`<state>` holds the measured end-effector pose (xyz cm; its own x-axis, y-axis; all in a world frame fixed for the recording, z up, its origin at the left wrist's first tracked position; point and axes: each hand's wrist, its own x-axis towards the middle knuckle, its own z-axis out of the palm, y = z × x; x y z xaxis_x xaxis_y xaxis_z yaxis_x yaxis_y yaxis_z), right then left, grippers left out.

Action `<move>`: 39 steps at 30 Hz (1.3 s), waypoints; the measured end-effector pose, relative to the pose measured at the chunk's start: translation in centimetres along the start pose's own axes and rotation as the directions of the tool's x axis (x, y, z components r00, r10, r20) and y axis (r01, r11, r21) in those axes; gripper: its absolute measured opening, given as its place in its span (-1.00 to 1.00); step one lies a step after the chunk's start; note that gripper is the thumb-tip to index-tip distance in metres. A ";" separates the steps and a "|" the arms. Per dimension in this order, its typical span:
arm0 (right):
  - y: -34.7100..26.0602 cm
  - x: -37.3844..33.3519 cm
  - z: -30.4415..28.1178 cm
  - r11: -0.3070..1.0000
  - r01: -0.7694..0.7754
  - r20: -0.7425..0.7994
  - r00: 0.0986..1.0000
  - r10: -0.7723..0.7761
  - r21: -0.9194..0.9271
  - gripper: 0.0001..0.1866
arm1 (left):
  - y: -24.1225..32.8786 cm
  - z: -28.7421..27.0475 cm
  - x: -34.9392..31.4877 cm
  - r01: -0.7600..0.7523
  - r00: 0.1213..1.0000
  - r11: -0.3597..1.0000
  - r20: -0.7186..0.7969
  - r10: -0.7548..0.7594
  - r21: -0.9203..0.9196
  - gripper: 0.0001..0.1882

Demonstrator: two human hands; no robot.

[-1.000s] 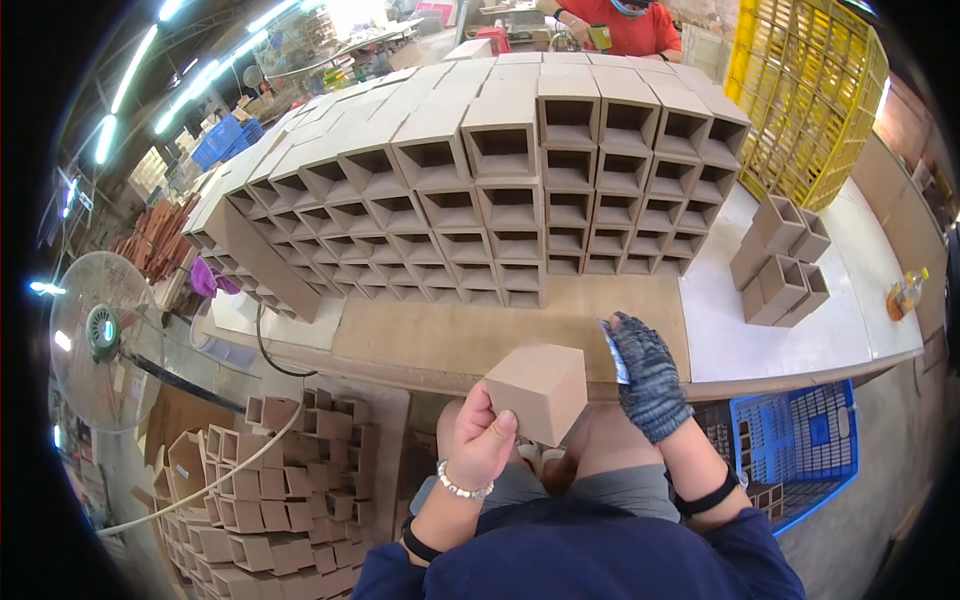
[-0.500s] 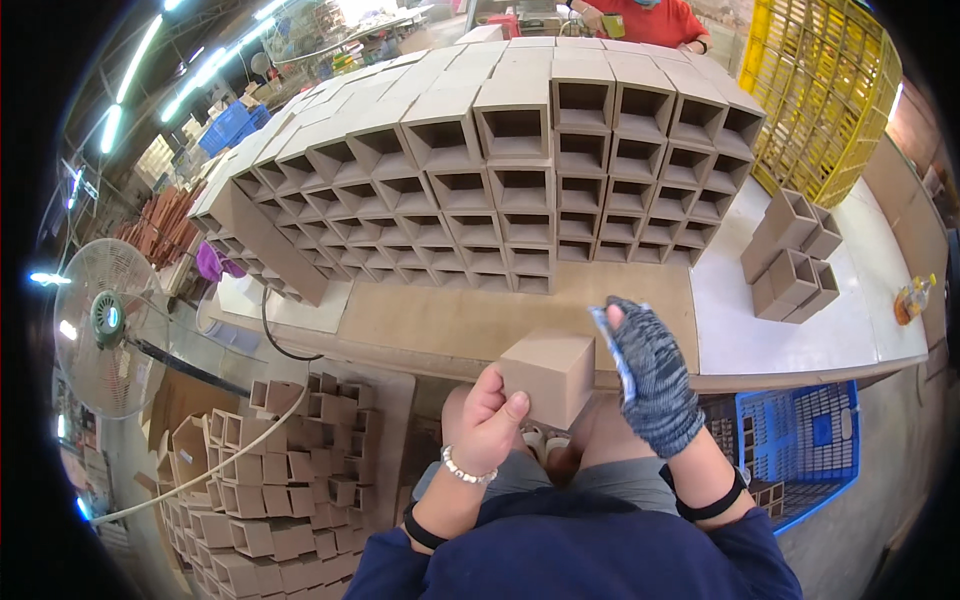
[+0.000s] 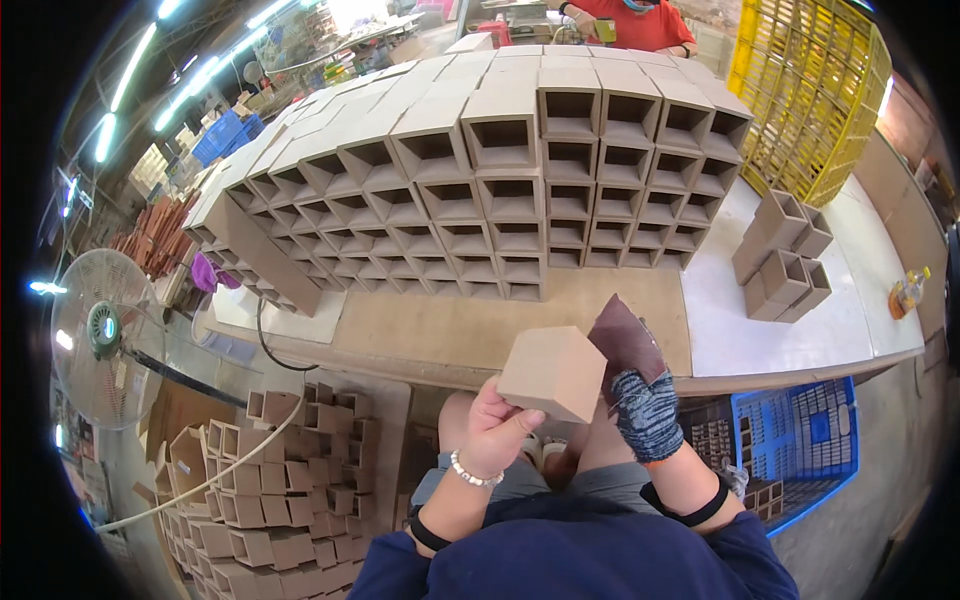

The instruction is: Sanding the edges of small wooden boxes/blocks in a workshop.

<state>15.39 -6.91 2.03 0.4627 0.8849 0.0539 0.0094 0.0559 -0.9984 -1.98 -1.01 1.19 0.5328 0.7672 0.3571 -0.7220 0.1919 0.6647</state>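
My bare left hand (image 3: pixel 498 432) grips a light-brown, box-shaped piece (image 3: pixel 552 372) by its lower left side, over my lap at the table's front edge. My right hand (image 3: pixel 648 415), in a grey knitted glove, is closed on a dark reddish-brown sheet of sandpaper (image 3: pixel 628 338). The sheet stands up beside the box's right side; whether the two touch, I cannot tell. Beyond my hands, a big stack of open-ended brown boxes (image 3: pixel 500 150) rises on the table, their square openings toward me.
Several small boxes (image 3: pixel 785 255) and a bottle of amber liquid (image 3: pixel 908 292) stand on the white tabletop (image 3: pixel 720 330) at right. A yellow crate (image 3: pixel 815 100) is behind them. Below are a blue crate (image 3: pixel 800 440) and piled boxes (image 3: pixel 270 490). A fan (image 3: pixel 105 330) stands left; a person (image 3: pixel 650 25) sits opposite.
My right hand has turned, so the sandpaper now shows its reddish-brown face and points up beside the box. The box has tilted a little in my left hand.
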 end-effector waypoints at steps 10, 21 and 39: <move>-1.3 0.7 0.5 0.992 0.126 -0.085 0.988 -0.128 -0.025 -0.38 | -1.5 2.1 -0.3 0.407 0.868 0.802 -0.088 -0.489 -0.437 -0.44; -7.6 -0.1 0.3 0.251 0.905 0.751 0.426 -0.505 -0.345 -0.60 | 0.6 0.7 0.6 0.365 0.925 0.911 -0.039 -0.378 -0.192 -0.73; -7.0 1.3 -1.1 0.440 0.775 0.421 0.621 -0.661 -0.453 -0.57 | 0.2 0.4 -0.1 0.180 0.981 0.978 0.090 -0.171 -0.108 -0.70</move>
<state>16.85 -6.65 9.08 -0.0918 0.7074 0.7008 0.7643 0.5012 -0.4058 -2.04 -1.31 1.55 0.6857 0.6649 0.2962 -0.6579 0.3919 0.6431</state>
